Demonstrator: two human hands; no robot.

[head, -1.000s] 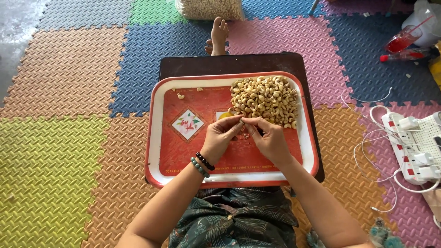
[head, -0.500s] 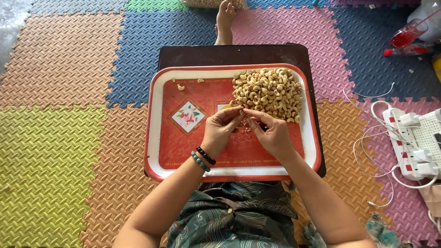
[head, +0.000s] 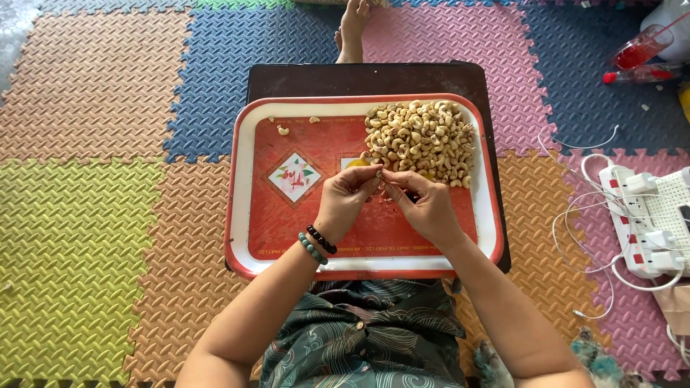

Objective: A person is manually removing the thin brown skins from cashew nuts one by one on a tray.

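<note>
While tray [head: 244, 215] sits higher, both hands unmoved on cashew [head: 380, 174].

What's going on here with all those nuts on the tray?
A person sits on the coloured foam floor mats with a red tray on a low dark table. Both hands meet over the tray: the left hand and right hand pinch one small cashew between their fingertips. A pile of cashews lies in the tray's far right corner, and a few loose ones lie at the far left.

tiny item between pinching fingers [head: 379, 177], too small to identify
</note>
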